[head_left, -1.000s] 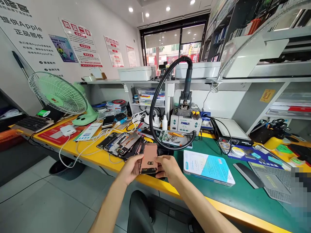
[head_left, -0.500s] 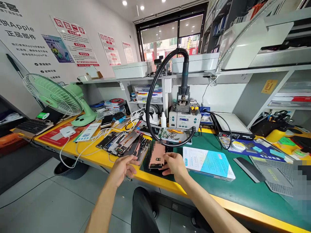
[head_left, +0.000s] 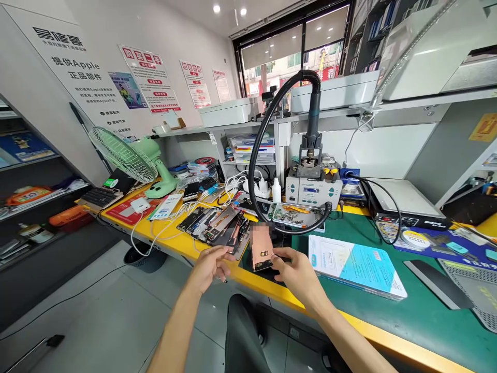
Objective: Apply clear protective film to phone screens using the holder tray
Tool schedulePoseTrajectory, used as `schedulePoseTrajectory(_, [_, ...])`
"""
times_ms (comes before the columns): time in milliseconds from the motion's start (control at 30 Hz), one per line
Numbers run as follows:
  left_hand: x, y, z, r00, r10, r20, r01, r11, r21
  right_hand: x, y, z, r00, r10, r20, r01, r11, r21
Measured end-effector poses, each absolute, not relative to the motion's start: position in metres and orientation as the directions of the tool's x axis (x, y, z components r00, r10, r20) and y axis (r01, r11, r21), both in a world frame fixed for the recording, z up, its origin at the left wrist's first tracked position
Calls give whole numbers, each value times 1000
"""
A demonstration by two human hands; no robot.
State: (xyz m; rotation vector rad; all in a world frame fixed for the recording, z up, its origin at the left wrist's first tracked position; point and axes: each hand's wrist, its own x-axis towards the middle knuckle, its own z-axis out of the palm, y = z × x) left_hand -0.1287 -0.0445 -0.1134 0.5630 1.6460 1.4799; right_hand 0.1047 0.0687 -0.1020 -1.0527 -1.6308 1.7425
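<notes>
My right hand (head_left: 300, 273) pinches the lower right edge of a phone screen (head_left: 261, 247), whose copper-coloured back faces up with a black strip along its near end. The far end of the screen is blurred out. My left hand (head_left: 209, 267) is at the front edge of the bench, its thumb and forefinger closed by the near corner of a pile of phone parts (head_left: 217, 227). Its other fingers curl underneath. What lies between the left fingertips is too small to make out. Several dark panels and frames overlap in the pile.
A hot-air station (head_left: 313, 189) stands behind, its black hose (head_left: 254, 155) arching over the bench. A blue-and-white box (head_left: 357, 265) lies on the green mat (head_left: 373, 311) to the right. White cables (head_left: 165, 228) and a green fan (head_left: 155, 166) are at the left.
My view has turned left, so the bench appears farther right. Both hands stay at nearly the same spots by the phone screen and the pile.
</notes>
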Motion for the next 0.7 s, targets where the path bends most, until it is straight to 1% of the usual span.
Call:
schedulePoseTrajectory(167, [-122, -37, -110, -526, 801, -285, -188, 218, 958, 97, 64, -98, -620, 771, -144, 100, -105, -989])
schedulePoseTrajectory(333, [-118, -25, -109, -529, 801, -280, -144, 240, 960, 91, 58, -94, -699, 714, -42, 41, -19, -999])
schedulePoseTrajectory(400, [-117, -19, -105, -536, 802, -264, -110, 244, 964, 90, 59, -96, -706, 708, -25, 15, -20, -1000])
schedulePoseTrajectory(533, [-119, -6, -90, -536, 817, -214, -40, 228, 973, 93, 61, -97, -697, 716, -44, 13, -49, -999])
schedulePoseTrajectory(633, [-122, 0, -81, -528, 826, -195, -24, 215, 976, 99, 60, -91, -650, 757, -60, 83, -8, -997])
schedulePoseTrajectory(700, [-122, 3, -79, -515, 834, -200, -35, 212, 977, 101, 60, -86, -605, 785, -134, 123, -74, -990])
